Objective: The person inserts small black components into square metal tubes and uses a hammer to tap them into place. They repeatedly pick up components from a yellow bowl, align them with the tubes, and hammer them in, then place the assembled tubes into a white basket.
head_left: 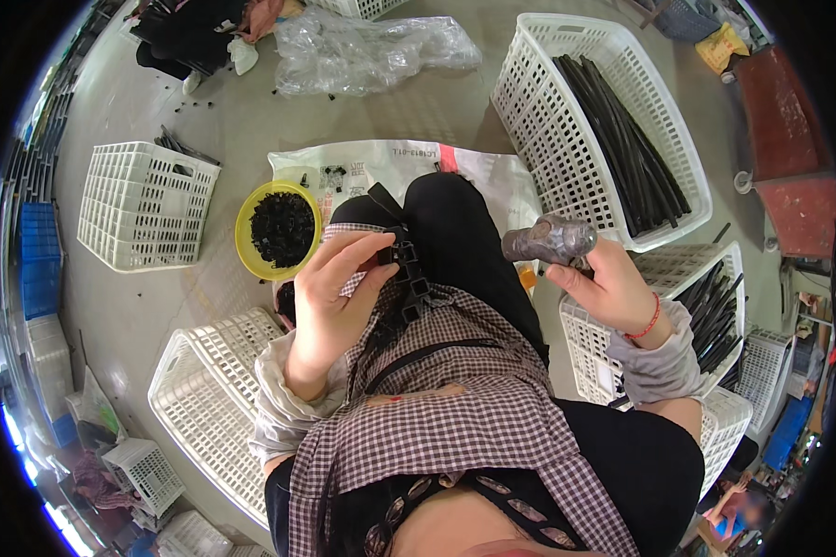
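My right hand (613, 292) grips a hammer, its worn metal head (550, 241) raised beside my right knee. Over my lap, my left hand (339, 283) has thumb and fingers closed around a small black piece (395, 243); its exact shape is partly hidden by the fingers. Several small black square plastic caps (413, 278) lie on the checked apron (464, 320) right by those fingertips. To the left of my left hand stands a yellow bowl (241, 243), filled with small black plastic parts (283, 229).
A large white crate (520, 121) with long black tubes (622, 144) stands at the far right; another crate (581, 357) of tubes is near my right side. White crates (139, 209) also stand left. Clear plastic wrap (372, 56) and a white sack (492, 176) lie ahead.
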The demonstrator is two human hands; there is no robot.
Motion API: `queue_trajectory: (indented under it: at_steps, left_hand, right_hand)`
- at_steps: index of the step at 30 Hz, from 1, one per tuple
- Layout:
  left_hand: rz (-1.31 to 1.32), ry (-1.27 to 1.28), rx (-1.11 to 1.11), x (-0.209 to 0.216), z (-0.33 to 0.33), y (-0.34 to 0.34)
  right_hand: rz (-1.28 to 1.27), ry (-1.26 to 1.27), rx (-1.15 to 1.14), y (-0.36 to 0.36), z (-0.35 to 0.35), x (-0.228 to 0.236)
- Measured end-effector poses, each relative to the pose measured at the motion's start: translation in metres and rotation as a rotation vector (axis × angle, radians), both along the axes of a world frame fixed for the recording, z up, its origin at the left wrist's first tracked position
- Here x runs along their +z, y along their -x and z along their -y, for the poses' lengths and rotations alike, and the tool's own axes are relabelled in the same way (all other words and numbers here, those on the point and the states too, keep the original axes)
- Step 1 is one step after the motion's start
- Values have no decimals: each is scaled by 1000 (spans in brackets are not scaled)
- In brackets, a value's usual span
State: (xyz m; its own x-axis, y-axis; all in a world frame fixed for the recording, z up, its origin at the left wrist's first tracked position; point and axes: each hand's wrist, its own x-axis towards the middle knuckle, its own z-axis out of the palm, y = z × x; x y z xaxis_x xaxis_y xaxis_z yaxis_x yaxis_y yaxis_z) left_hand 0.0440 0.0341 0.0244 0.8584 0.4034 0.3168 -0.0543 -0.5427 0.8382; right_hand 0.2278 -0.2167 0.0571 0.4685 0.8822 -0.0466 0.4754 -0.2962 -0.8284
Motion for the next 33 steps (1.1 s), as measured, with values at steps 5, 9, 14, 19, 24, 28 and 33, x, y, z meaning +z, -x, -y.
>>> queue_trajectory:
  at_steps: [5, 9, 14, 19, 24, 28, 33]
  left_hand:
    - [-23, -77, 36, 8, 6, -5]
    - [-66, -110, 30, 18, 7, -8]
    - [-85, -164, -18, 17, 7, -11]
    - [-128, -107, -8, 22, 7, -13]
    - [-131, -97, -2, 20, 7, -11]
    - [-145, -98, 1, 20, 9, -13]
    - [-170, 12, 0, 19, 7, -11]
  right_hand:
    - [-33, 10, 0, -3, 0, -3]
    - [-33, 11, -8, -3, -1, -3]
    - [-64, 3, -3, -3, -2, -3]
    - [-58, -5, 4, -1, -1, -2]
    - [-45, 25, 22, 0, -1, 4]
    - [30, -37, 55, 1, -3, 0]
    - [62, -22, 104, 5, -11, 8]
